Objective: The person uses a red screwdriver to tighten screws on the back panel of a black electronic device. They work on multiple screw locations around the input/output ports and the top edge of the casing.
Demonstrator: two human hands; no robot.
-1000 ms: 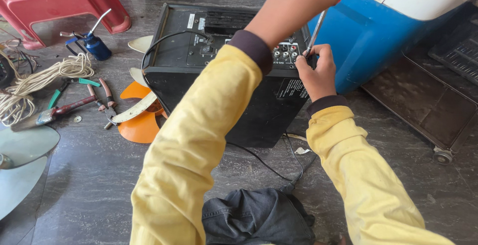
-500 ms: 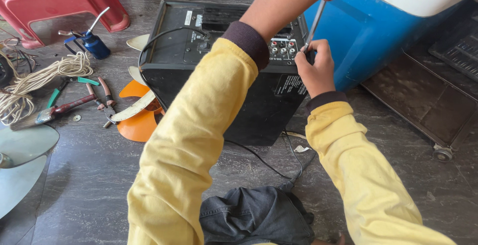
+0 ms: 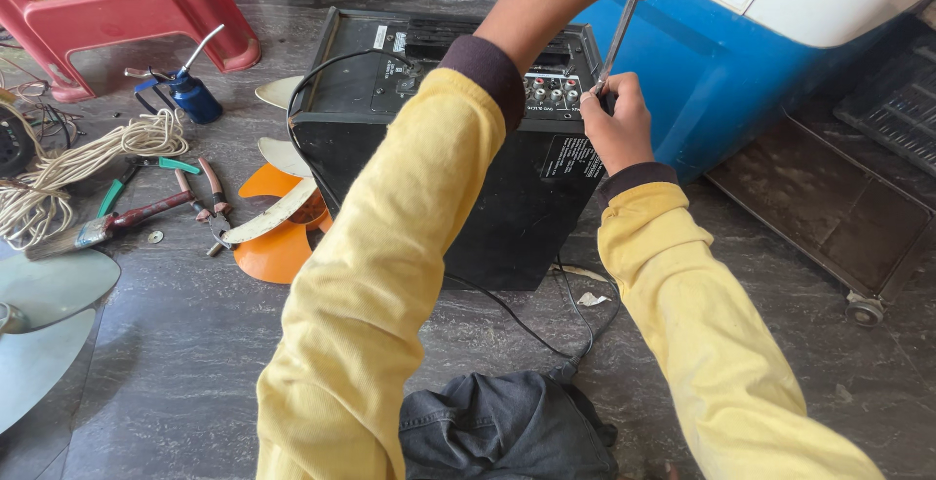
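Fingers of your right hand (image 3: pixel 616 127) curl shut around the lower end of a screwdriver (image 3: pixel 618 39), pinching its metal shaft right where the tip meets the back panel of the black speaker box (image 3: pixel 507 197). Your left hand reaches up across the box toward the red handle at the top of the screwdriver, but it runs out of the top edge of the view, so you cannot tell how its fingers sit; only the forearm and yellow sleeve (image 3: pixel 390 256) show.

The speaker box stands on the dark stone floor (image 3: pixel 185 363) in front of you, its panel with a row of small sockets facing up, a black cable looping over its top left corner and another trailing out from its base toward your dark trousers (image 3: pixel 502 431). Just behind the box on the right stands a blue and white cooler (image 3: pixel 741 61).

To the left of the box lie an orange fan blade (image 3: pixel 273 246), pliers (image 3: pixel 210 209), a coil of pale cord (image 3: pixel 78 163) and a small blue oil can (image 3: pixel 192 95), with a red plastic stool (image 3: pixel 127 7) beyond them.
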